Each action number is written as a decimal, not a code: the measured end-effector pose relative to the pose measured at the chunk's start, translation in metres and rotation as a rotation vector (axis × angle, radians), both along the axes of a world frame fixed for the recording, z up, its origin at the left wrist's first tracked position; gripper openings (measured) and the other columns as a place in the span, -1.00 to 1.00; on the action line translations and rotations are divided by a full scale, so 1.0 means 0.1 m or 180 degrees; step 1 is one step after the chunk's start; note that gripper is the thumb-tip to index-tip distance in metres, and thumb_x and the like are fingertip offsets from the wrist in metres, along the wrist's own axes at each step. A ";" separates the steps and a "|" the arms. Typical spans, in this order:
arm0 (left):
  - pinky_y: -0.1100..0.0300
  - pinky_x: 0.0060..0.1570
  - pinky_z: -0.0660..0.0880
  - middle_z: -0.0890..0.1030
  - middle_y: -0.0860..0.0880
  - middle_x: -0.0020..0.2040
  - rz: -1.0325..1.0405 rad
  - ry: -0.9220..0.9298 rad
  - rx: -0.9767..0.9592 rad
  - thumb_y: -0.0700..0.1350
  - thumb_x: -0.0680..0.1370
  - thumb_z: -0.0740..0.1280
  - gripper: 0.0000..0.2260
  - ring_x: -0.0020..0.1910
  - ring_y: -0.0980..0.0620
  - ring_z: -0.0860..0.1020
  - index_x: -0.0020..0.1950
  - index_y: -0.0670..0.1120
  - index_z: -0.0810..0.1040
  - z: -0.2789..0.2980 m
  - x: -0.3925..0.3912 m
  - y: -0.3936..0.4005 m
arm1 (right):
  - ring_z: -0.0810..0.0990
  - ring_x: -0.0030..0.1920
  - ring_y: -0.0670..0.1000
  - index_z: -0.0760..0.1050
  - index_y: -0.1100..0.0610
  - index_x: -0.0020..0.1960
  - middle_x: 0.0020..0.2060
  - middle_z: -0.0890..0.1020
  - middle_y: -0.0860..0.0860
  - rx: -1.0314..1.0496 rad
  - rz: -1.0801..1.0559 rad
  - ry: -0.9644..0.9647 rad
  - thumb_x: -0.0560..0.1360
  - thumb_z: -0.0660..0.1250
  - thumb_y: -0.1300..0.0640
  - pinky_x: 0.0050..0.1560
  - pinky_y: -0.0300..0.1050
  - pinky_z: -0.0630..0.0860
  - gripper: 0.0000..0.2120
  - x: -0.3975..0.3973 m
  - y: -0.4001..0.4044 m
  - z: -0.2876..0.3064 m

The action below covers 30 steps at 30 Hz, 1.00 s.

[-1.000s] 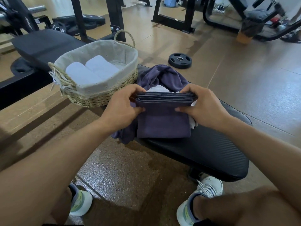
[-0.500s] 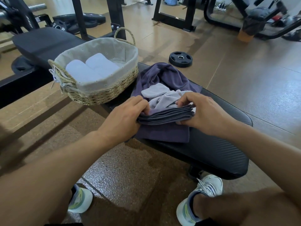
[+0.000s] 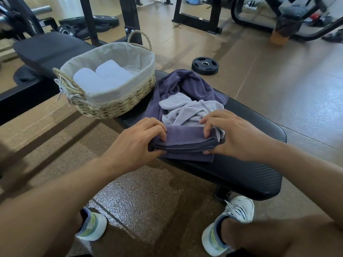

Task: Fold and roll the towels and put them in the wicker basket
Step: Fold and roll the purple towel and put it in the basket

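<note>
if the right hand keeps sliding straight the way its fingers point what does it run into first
The right hand grips the folded purple towel, fingers aimed leftward across it. Going straight on, it would probably meet the left hand at the towel's other end first, though depth is hard to judge from this view.

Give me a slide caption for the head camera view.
Both hands, left and right, roll a folded purple towel on a bench beside the wicker basket.

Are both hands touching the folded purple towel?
Touching. The head view shows the left hand and right hand each gripping an end of the folded purple towel, fingers curled over its top edge.
</note>
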<state>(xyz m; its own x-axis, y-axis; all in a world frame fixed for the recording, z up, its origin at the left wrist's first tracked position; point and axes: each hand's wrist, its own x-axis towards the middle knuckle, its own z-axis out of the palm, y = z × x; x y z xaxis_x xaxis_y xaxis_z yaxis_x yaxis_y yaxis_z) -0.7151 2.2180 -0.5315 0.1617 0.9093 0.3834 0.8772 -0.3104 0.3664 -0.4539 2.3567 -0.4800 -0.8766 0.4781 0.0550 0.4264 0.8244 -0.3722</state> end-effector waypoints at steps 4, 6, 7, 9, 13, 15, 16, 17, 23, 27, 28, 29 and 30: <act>-0.04 0.05 0.55 0.54 0.06 0.16 -0.0110 0.0107 -0.0175 0.03 0.31 0.63 -0.57 0.16 -0.02 0.55 0.02 0.00 0.49 -0.01 0.01 -0.01 | 0.42 0.22 -0.06 0.50 -0.17 0.00 0.19 0.48 -0.19 0.0696 0.0184 -0.0636 0.27 0.47 -0.42 0.26 -0.16 0.32 -0.54 -0.02 -0.06 0.07; -0.05 0.09 0.54 0.53 0.05 0.18 -0.0134 0.0151 -0.0266 0.00 0.30 0.63 -0.55 0.17 -0.04 0.54 0.05 0.00 0.48 -0.03 0.00 0.00 | 0.42 0.14 -0.05 0.51 -0.16 0.02 0.11 0.48 -0.17 0.0978 0.0167 -0.0729 0.27 0.40 -0.48 0.16 -0.17 0.30 -0.49 -0.04 -0.11 0.09; -0.06 0.10 0.53 0.53 0.05 0.18 -0.0131 0.0159 -0.0287 -0.04 0.30 0.62 -0.55 0.17 -0.05 0.54 0.05 0.00 0.47 -0.03 -0.01 0.00 | 0.43 0.11 -0.03 0.52 -0.15 0.01 0.07 0.48 -0.15 0.1093 0.0183 -0.0723 0.26 0.39 -0.48 0.13 -0.14 0.33 -0.49 -0.06 -0.14 0.09; -0.06 0.10 0.53 0.52 0.05 0.19 -0.0103 0.0145 -0.0309 -0.08 0.31 0.59 -0.57 0.18 -0.05 0.53 0.06 0.00 0.46 -0.03 -0.01 0.00 | 0.45 0.06 -0.01 0.53 -0.14 0.02 0.02 0.49 -0.13 0.1213 0.0248 -0.0693 0.27 0.41 -0.46 0.09 -0.09 0.40 -0.50 -0.11 -0.18 0.08; -0.03 0.15 0.52 0.52 0.05 0.23 -0.0077 0.0189 -0.0352 -0.07 0.33 0.57 -0.56 0.22 -0.03 0.53 0.10 0.01 0.45 -0.04 0.00 -0.01 | 0.46 0.04 -0.01 0.45 -0.10 0.04 -0.01 0.49 -0.12 0.1269 0.0352 -0.0841 0.28 0.43 -0.43 0.04 -0.06 0.42 -0.47 -0.17 -0.25 0.01; -0.03 0.17 0.51 0.51 0.05 0.24 -0.0053 0.0179 -0.0339 -0.09 0.32 0.53 -0.56 0.24 -0.03 0.52 0.11 0.01 0.44 -0.06 0.02 0.00 | 0.45 0.03 0.01 0.42 -0.08 0.05 -0.01 0.48 -0.11 0.1309 0.0316 -0.0926 0.28 0.44 -0.41 0.03 -0.04 0.44 -0.46 -0.19 -0.26 -0.02; -0.03 0.17 0.50 0.51 0.05 0.24 -0.0041 0.0145 -0.0308 -0.10 0.33 0.51 -0.59 0.24 -0.03 0.53 0.11 0.01 0.44 -0.07 0.03 0.00 | 0.45 0.03 0.02 0.40 -0.08 0.04 -0.01 0.48 -0.10 0.1353 0.0292 -0.0963 0.28 0.44 -0.40 0.02 -0.03 0.44 -0.46 -0.21 -0.26 -0.03; -0.04 0.16 0.51 0.52 0.04 0.23 -0.0022 0.0100 -0.0275 -0.13 0.34 0.48 -0.62 0.24 -0.04 0.54 0.10 0.01 0.44 -0.08 0.04 0.00 | 0.45 0.02 0.02 0.40 -0.07 0.04 -0.01 0.48 -0.10 0.1397 0.0265 -0.0991 0.29 0.44 -0.39 0.02 -0.02 0.45 -0.47 -0.22 -0.26 -0.03; 0.00 0.11 0.56 0.66 0.07 0.12 0.0331 -0.0591 -0.0301 -0.11 0.33 0.39 -0.68 0.13 0.01 0.65 0.06 0.07 0.48 -0.02 0.05 -0.01 | 0.46 0.00 0.01 0.38 -0.04 0.08 -0.01 0.48 -0.11 0.1479 -0.0016 -0.0864 0.24 0.42 -0.44 0.01 -0.03 0.44 -0.38 -0.25 -0.34 -0.03; 0.06 0.03 0.61 0.71 0.13 -0.02 0.0550 -0.1297 -0.0541 -0.07 0.32 0.44 -0.73 -0.02 0.17 0.67 -0.01 0.10 0.54 0.12 0.04 -0.01 | 0.49 0.10 0.01 0.40 -0.07 0.25 0.10 0.51 -0.11 0.1287 -0.0083 -0.0717 0.33 0.40 -0.38 0.14 -0.02 0.43 -0.38 -0.26 -0.34 0.01; 0.07 0.02 0.62 0.71 0.13 -0.05 0.0559 -0.1422 -0.0604 -0.08 0.33 0.46 -0.74 -0.05 0.19 0.67 -0.02 0.09 0.55 0.16 0.04 -0.02 | 0.49 0.15 0.01 0.40 -0.09 0.28 0.13 0.52 -0.11 0.1174 -0.0070 -0.0657 0.37 0.40 -0.34 0.18 -0.04 0.42 -0.42 -0.25 -0.33 0.02; 0.06 0.02 0.62 0.71 0.13 -0.07 0.0536 -0.1502 -0.0657 -0.10 0.33 0.48 -0.74 -0.06 0.19 0.68 -0.02 0.08 0.55 0.20 0.03 -0.02 | 0.50 0.18 0.00 0.41 -0.09 0.30 0.16 0.53 -0.12 0.1034 -0.0059 -0.0569 0.41 0.40 -0.29 0.22 -0.05 0.40 -0.46 -0.24 -0.32 0.03; 0.05 0.02 0.62 0.71 0.12 -0.07 0.0487 -0.1552 -0.0704 -0.12 0.34 0.49 -0.74 -0.06 0.16 0.68 -0.02 0.07 0.56 0.23 0.01 -0.03 | 0.49 0.20 -0.02 0.42 -0.09 0.31 0.17 0.54 -0.13 0.0884 -0.0058 -0.0469 0.43 0.40 -0.24 0.25 -0.05 0.40 -0.49 -0.23 -0.31 0.05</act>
<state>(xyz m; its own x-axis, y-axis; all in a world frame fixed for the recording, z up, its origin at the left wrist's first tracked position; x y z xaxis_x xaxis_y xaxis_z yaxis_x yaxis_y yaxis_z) -0.7137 2.2153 -0.5083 -0.1269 0.9758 0.1780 0.6186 -0.0625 0.7832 -0.4769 2.3259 -0.4753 -0.8762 0.4784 0.0587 0.4747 0.8776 -0.0668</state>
